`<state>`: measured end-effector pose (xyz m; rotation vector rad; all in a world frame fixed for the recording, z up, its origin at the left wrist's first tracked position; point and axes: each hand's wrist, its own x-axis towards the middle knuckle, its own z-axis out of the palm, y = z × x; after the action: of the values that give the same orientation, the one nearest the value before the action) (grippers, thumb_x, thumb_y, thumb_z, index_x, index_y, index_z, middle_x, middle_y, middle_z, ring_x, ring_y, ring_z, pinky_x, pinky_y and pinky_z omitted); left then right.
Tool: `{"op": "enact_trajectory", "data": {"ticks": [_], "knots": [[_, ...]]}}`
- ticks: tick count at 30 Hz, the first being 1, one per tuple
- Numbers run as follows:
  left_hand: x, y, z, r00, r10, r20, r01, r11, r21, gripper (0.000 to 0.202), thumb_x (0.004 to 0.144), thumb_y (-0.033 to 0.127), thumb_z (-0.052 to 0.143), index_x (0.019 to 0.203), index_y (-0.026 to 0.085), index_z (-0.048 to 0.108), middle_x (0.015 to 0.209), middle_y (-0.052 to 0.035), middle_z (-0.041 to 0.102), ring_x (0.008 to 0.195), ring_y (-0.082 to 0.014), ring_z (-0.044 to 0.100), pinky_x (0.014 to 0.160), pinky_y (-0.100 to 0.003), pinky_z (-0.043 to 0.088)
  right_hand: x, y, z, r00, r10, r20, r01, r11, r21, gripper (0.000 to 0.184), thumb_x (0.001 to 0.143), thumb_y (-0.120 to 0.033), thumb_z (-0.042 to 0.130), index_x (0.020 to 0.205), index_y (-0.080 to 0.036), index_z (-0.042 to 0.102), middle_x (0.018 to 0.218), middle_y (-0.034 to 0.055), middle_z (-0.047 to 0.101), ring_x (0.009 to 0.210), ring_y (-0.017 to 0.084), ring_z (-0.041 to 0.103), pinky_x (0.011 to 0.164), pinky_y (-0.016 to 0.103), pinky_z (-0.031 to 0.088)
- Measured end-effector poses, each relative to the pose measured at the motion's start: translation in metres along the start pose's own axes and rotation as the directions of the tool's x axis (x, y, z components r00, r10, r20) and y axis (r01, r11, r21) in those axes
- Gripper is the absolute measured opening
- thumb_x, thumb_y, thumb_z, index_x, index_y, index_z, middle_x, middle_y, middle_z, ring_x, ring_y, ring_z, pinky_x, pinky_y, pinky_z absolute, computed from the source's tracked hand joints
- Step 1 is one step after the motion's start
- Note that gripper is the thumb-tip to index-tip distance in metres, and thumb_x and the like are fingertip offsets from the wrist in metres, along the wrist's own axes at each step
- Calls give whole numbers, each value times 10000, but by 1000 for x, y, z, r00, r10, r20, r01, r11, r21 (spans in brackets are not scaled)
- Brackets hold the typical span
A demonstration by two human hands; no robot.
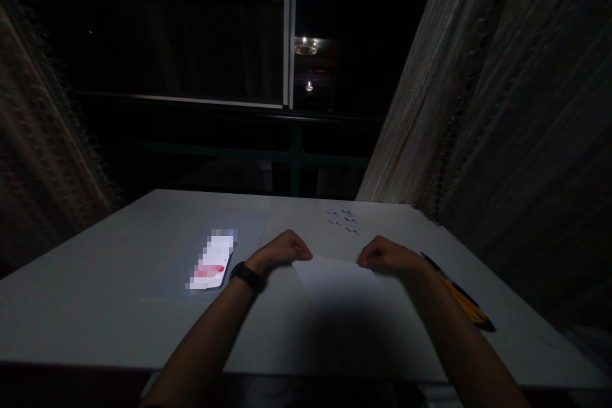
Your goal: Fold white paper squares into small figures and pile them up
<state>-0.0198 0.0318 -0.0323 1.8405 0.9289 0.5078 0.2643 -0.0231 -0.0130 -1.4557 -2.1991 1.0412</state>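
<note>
A white sheet of paper (337,284) is stretched between my two hands over the white table. My left hand (289,247) pinches its far left corner, and a dark watch (245,275) circles that wrist. At the far right corner, the fingers of my right hand (382,253) are closed on the same sheet. The paper's near part fades into shadow, so its lower edge is hard to make out. Just beyond the hands, several small pieces with dark marks (350,220) lie on the tabletop.
A lit phone (213,261) rests on a pale sheet (253,226) to the left. Beside my right forearm lie yellow and black tools or pens (466,306), partly hidden. The white table (86,306) ends before a dark window (191,44), with curtains (411,95) at both sides.
</note>
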Motion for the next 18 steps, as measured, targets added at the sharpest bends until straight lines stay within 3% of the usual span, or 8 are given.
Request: {"op": "enact_trajectory", "data": {"ticks": [7,11,14,18], "knots": [[0,-1,-1,999,21,40,-21,1000,10,256,587,322,677,721,106,699,720,-85,677,632,-144,565,604,-253,413,-13,-2,-22,999,-23,36,20,996,87,283,676,-352,593,771,-103,689,752,80,673,736,189,599,716,299,446],[-1,1,0,998,23,56,-23,1000,4,239,584,317,683,698,107,698,685,-71,671,612,-137,556,582,-242,402,8,-20,-5,993,-116,25,110,980,163,441,661,-403,623,1015,-139,619,961,86,642,859,179,579,757,282,432],[-1,3,-1,998,31,56,-30,999,-9,237,585,316,684,698,108,697,676,-65,669,609,-135,555,574,-239,400,29,-28,16,985,-102,139,87,990,110,395,649,-440,625,879,-121,661,748,35,645,654,136,558,581,231,415],[-3,4,-4,1000,11,27,-10,999,-36,275,592,333,682,721,90,693,692,-84,671,613,-143,569,584,-251,419,37,-18,22,996,-37,77,36,999,19,335,621,-434,635,629,-99,649,473,-41,488,454,75,397,449,202,291]]}}
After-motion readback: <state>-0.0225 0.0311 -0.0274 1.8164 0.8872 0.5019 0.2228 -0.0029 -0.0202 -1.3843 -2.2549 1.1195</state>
